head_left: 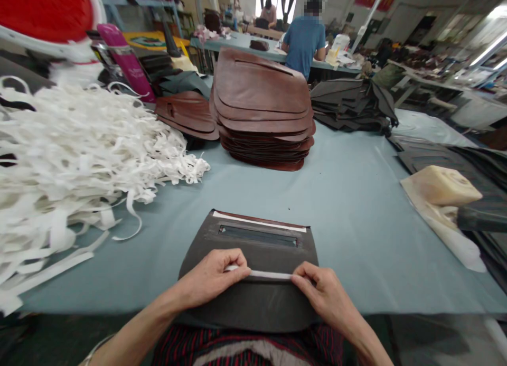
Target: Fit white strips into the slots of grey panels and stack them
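Note:
A dark leather panel with a slot cut in it lies face down at the table's near edge, partly overhanging my lap. One white tape strip runs above the slot. A second white strip lies below the slot. My left hand pinches its left end. My right hand pinches its right end, fingers pressed onto the panel.
A big heap of white tape strips fills the left. A stack of brown leather panels stands at the middle back, dark pieces to its right. A cream block lies right. A person in blue works at a far table.

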{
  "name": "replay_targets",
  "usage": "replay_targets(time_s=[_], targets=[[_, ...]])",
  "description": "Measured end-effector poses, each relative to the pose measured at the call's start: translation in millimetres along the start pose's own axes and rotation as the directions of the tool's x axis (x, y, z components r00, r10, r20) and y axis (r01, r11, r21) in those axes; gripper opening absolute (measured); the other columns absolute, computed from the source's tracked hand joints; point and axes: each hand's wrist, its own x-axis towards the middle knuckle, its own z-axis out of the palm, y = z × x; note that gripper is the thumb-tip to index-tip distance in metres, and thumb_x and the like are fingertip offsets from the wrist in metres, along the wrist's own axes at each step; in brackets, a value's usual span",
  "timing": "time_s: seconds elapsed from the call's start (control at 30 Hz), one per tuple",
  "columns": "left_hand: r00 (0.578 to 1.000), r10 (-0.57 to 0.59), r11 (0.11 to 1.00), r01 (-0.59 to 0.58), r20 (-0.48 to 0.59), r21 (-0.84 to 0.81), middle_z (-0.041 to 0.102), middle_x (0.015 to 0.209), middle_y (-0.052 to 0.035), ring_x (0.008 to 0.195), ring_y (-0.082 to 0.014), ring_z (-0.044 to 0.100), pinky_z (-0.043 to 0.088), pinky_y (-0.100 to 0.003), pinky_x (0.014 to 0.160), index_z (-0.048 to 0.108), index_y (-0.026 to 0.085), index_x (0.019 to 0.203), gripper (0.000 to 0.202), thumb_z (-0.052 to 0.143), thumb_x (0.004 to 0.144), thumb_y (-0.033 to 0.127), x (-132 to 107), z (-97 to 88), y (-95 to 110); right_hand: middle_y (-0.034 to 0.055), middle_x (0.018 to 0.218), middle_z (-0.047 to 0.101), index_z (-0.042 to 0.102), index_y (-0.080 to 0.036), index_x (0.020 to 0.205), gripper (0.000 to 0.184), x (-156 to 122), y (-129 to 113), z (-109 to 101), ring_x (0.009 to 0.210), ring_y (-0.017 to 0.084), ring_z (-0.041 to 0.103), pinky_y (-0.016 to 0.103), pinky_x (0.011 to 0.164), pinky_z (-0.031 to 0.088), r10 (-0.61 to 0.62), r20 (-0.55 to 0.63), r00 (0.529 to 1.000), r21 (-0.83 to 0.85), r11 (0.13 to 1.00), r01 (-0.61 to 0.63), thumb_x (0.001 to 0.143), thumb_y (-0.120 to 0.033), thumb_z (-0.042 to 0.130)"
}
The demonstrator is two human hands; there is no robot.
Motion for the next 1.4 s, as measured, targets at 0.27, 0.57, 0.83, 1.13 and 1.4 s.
replay_targets(time_s=[0.27,0.57,0.83,1.13,1.4], targets=[[0.957,-0.046,0.993,0.076,-0.288,0.092,0.057,0.07,0.0025,0.065,-0.0116,0.05,0.036,-0.021,0.061,0.06,0.018,0.08,0.027,0.05,0.088,0.042,-8.2,-18.4,3.4,-0.0019,0.064,0.054,0.06,-0.02,0.079,0.037,18.3,11.8,-2.1,0.061,0.013,0.049,0.025,0.058,0.034,0.049,-0.151,0.987,0.013,0.999,-0.048,0.089,-0.051,0.043],[0.853,-0.131,0.965,0.227,-0.506,0.134,0.064,0.067,-0.0001,0.062,-0.0145,0.057,0.039,-0.024,0.059,0.064,0.018,0.075,0.019,0.053,0.079,0.033,-3.2,-31.3,-6.0,0.0006,0.063,0.061,0.063,-0.022,0.079,0.039,32.2,19.0,4.0,0.059,0.016,0.056,0.026,0.056,0.039,0.088,-0.261,0.961,-0.063,0.992,-0.108,0.083,-0.057,0.047],[0.84,-0.146,0.948,0.27,-0.523,0.17,0.063,0.062,0.0011,0.057,-0.013,0.055,0.035,-0.023,0.054,0.063,0.018,0.071,0.016,0.052,0.075,0.029,3.3,-40.2,-11.2,-0.0001,0.059,0.057,0.06,-0.02,0.076,0.043,37.6,17.9,3.0,0.052,0.013,0.048,0.024,0.05,0.034,0.211,-0.251,0.945,0.064,0.977,-0.201,0.077,-0.062,0.051],[0.827,-0.179,0.931,0.318,-0.533,0.181,0.063,0.061,0.0004,0.056,-0.0129,0.055,0.034,-0.024,0.054,0.062,0.018,0.067,0.016,0.053,0.073,0.03,9.1,-42.0,-11.4,-0.0012,0.056,0.052,0.059,-0.018,0.076,0.044,42.3,23.7,6.5,0.046,0.01,0.041,0.022,0.042,0.029,0.269,-0.241,0.932,0.221,0.951,-0.217,0.075,-0.061,0.056],[0.814,-0.216,0.912,0.364,-0.539,0.186,0.061,0.06,0.0019,0.056,-0.0121,0.054,0.035,-0.023,0.055,0.062,0.019,0.067,0.014,0.053,0.073,0.028,10.0,-42.2,-11.5,-0.0012,0.053,0.053,0.059,-0.018,0.072,0.04,43.5,20.7,6.0,0.043,0.01,0.043,0.021,0.041,0.031,0.269,-0.265,0.926,0.222,0.952,-0.213,0.075,-0.057,0.058]])
